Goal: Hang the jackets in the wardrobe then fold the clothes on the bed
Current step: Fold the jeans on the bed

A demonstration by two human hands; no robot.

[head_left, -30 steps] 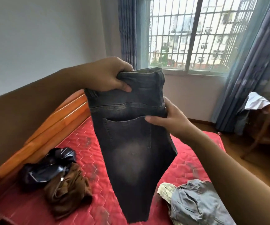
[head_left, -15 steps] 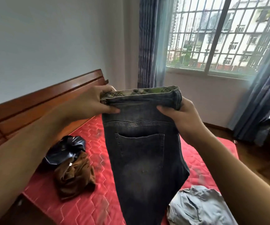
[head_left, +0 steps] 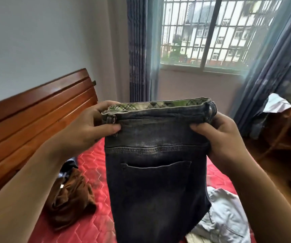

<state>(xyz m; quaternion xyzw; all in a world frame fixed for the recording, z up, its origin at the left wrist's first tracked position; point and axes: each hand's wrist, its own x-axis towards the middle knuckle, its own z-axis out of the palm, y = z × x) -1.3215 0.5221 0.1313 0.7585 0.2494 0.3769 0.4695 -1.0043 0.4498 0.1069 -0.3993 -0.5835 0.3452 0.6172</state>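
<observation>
Left hand: I have the left hand (head_left: 88, 130) pinching the left end of the waistband, thumb on the near face, fingers curled behind.
Right hand: the right hand (head_left: 223, 137) grips the waistband's right end, thumb in front, fingers wrapped behind.
Jeans: the jeans (head_left: 157, 181) hang between the two hands, held up over the bed, back pocket towards me, checked lining showing at the top; I cannot see where the legs end.
Bed: the red quilted bed (head_left: 92, 228) lies below both hands.
Brown garment: the brown garment (head_left: 71, 197) is crumpled under the left forearm.
Grey garment: the grey garment (head_left: 225, 218) is heaped below the right hand, partly behind the jeans.
Headboard: the wooden headboard (head_left: 36, 116) stands left of the left hand.
Window: the barred window (head_left: 211, 32) is above and beyond the right hand.
</observation>
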